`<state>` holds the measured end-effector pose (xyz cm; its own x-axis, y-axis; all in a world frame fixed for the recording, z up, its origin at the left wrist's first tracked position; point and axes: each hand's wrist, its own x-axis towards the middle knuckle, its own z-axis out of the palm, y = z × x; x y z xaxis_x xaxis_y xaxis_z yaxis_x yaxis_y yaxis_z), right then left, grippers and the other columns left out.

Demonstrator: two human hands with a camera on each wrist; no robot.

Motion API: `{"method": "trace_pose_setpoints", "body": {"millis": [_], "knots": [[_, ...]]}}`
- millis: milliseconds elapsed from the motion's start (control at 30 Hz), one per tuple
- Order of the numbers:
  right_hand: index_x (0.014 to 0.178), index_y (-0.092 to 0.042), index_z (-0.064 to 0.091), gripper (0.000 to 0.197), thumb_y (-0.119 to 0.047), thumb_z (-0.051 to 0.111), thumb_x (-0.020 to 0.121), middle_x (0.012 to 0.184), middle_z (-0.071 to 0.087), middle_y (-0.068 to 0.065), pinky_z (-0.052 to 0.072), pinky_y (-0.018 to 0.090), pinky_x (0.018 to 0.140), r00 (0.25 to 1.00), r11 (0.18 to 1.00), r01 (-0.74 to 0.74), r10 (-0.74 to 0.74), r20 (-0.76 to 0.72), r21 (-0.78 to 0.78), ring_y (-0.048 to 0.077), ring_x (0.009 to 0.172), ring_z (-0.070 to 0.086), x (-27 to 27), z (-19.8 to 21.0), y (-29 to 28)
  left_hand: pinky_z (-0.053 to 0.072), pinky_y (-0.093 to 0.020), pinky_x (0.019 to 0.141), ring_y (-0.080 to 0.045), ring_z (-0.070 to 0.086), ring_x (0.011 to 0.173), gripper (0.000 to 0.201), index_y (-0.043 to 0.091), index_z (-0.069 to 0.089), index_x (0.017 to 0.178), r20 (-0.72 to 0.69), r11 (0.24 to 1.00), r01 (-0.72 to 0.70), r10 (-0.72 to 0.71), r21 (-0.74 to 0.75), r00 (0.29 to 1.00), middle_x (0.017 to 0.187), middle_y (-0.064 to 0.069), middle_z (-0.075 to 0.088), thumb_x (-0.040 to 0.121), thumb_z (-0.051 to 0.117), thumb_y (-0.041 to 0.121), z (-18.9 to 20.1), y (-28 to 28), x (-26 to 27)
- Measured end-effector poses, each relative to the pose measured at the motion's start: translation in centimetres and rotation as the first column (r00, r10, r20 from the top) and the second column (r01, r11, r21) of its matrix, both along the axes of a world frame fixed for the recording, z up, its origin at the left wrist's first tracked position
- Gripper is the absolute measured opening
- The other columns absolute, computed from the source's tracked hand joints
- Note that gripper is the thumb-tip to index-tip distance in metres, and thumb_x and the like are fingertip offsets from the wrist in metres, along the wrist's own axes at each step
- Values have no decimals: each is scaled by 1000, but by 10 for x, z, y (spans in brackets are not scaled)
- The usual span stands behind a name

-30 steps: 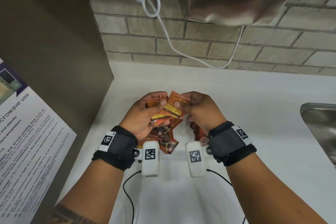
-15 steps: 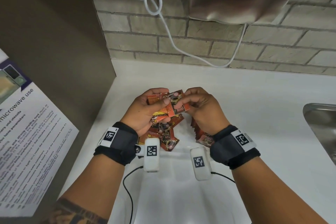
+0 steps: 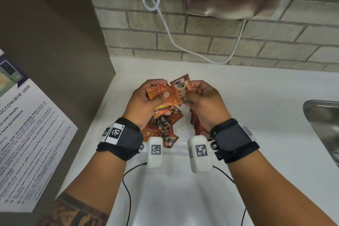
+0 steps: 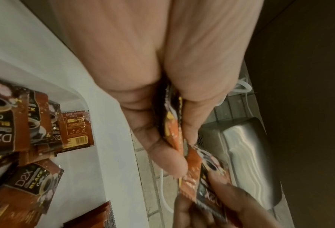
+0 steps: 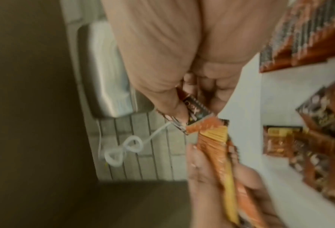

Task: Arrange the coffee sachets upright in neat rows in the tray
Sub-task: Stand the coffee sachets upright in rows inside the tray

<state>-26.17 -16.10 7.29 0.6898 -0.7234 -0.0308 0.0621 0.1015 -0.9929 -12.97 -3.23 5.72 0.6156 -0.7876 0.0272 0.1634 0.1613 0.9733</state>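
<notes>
Your left hand (image 3: 146,104) grips a small stack of coffee sachets (image 3: 166,97), thumb pressed flat across the top one so the bundle stays squared and can go into the tray as a block. Your right hand (image 3: 203,104) pinches a single sachet (image 3: 181,83) between thumb and fingertips, holding it face up beside the stack; it looks like you are turning it to match the others before you add it.

Below your hands, the white tray (image 3: 183,145) sits on the counter (image 3: 256,97). Loose sachets (image 3: 165,130) lie scattered flat in its left part, and a row of standing sachets (image 3: 195,123) runs along under your right wrist. From the right wrist view that row (image 5: 307,30) seems tightly packed on edge, though the picture is blurred. Most of the job is left, I judge: the flat ones need gathering and standing in line.
</notes>
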Motion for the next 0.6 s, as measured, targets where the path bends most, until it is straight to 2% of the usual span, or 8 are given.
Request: {"method": "trace_pose_setpoints", "body": {"millis": [100, 200, 300, 367, 433, 467, 533, 600], "knots": [[106, -6, 63, 24, 9, 66, 87, 102, 68, 17, 55, 36, 74, 988, 988, 16, -39, 151, 155, 30, 86, 66, -3, 6, -8, 62, -38, 62, -36, 72, 99, 35, 11, 64, 123, -45, 1000, -25, 25, 10, 999, 116, -15, 71, 90, 71, 4, 2, 3, 1], [107, -8, 65, 21, 2, 66, 89, 109, 72, 17, 51, 38, 79, 977, 972, -29, -22, 213, 232, 37, 98, 67, -7, 10, -11, 60, -33, 59, -33, 73, 98, 37, 11, 64, 124, -101, 999, -44, 43, -11, 994, 114, -11, 72, 89, 71, 3, 4, 6, 1], [106, -6, 69, 15, -4, 60, 94, 92, 70, 10, 52, 30, 71, 958, 903, 14, -135, 252, 430, 26, 83, 67, -8, 9, -11, 59, -30, 57, -32, 73, 95, 41, 12, 64, 124, -165, 997, -63, 56, -40, 985, 113, -9, 72, 84, 74, 8, 4, 9, 0], [109, -5, 72, 20, -9, 56, 97, 88, 65, 8, 54, 30, 71, 955, 880, 36, -169, 242, 474, 20, 80, 65, -7, 7, -10, 58, -29, 55, -31, 72, 93, 45, 13, 65, 123, -198, 996, -68, 55, -57, 979, 113, -10, 71, 79, 76, 12, 5, 10, 0], [117, -3, 69, 27, -12, 51, 100, 103, 65, 13, 58, 37, 84, 976, 892, 31, -124, 179, 451, 22, 96, 71, -7, 6, -7, 57, -28, 55, -29, 71, 93, 46, 14, 65, 123, -199, 996, -69, 56, -59, 978, 113, -10, 72, 78, 77, 14, 5, 9, -1], [119, -3, 68, 28, -14, 50, 102, 110, 64, 15, 58, 39, 87, 989, 906, 18, -77, 124, 423, 22, 98, 72, -6, 6, -4, 57, -28, 55, -28, 71, 93, 46, 15, 66, 123, -191, 996, -67, 55, -56, 980, 113, -9, 72, 78, 77, 15, 5, 8, -2], [116, -7, 69, 27, -26, 59, 99, 110, 67, 16, 57, 36, 81, 998, 965, -55, 64, -28, 257, 16, 88, 71, -5, 5, 2, 58, -30, 56, -28, 72, 94, 46, 16, 66, 122, -162, 997, -57, 49, -45, 986, 112, -8, 72, 77, 78, 16, 5, 7, -4], [106, -10, 71, 39, -43, 76, 85, 96, 73, 13, 53, 35, 75, 964, 986, -166, 156, -218, -32, 16, 81, 68, -3, 3, 5, 58, -31, 58, -30, 72, 94, 46, 16, 66, 123, -134, 999, -41, 37, -30, 990, 113, -11, 72, 78, 77, 19, 4, 6, -7]]}}
